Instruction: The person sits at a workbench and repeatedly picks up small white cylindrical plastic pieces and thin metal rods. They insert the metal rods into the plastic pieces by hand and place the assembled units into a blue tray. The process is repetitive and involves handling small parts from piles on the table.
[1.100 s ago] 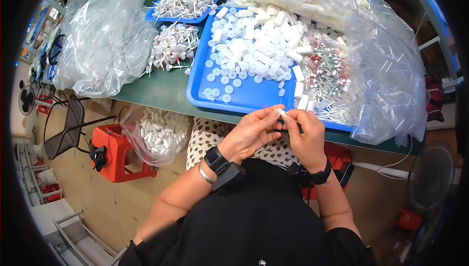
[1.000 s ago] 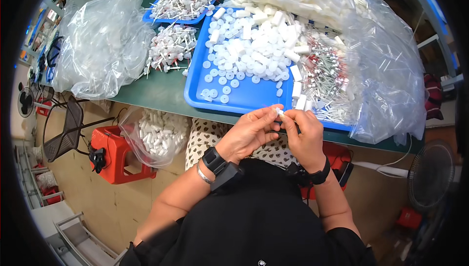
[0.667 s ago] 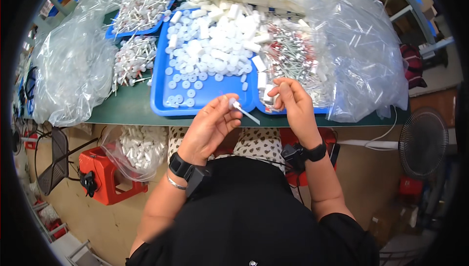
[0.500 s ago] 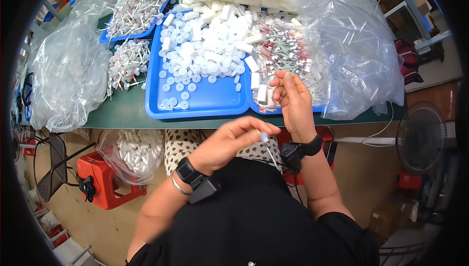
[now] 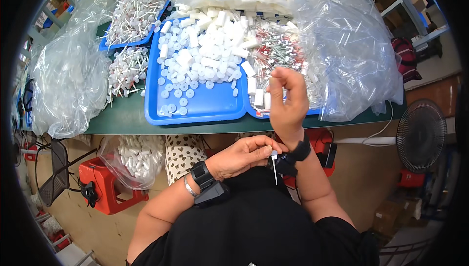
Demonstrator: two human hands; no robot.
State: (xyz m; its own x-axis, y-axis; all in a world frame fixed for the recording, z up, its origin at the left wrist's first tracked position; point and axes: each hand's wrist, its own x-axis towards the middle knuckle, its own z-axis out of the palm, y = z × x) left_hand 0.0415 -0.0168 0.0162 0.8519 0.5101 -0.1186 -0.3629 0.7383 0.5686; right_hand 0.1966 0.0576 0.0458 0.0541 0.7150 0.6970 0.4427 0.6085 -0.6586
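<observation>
My left hand (image 5: 239, 157) is held in front of my body, below the table edge. Its thumb and index finger pinch a small part with a pale disc head and a thin white stem (image 5: 275, 167); the stem points down. My right hand (image 5: 289, 107) is over the front of a blue tray (image 5: 312, 111), with its fingers curled in toward the thumb. What those fingers hold, if anything, is hidden. Beyond it in that tray lie thin wired pieces with red and white ends (image 5: 281, 46) and white cylinders (image 5: 258, 97).
Another blue tray (image 5: 205, 116) holds translucent discs (image 5: 183, 102) and white cylinders. At the left are finished-looking stemmed pieces (image 5: 128, 65) in a pile and a tray. Plastic bags (image 5: 351, 65) cover both sides. A red stool (image 5: 105, 183) and a fan (image 5: 421, 136) stand below.
My left hand has moved down and slightly right, toward my body, with the stemmed part, which now hangs more upright. My right hand has turned, and its fingers have curled in more.
</observation>
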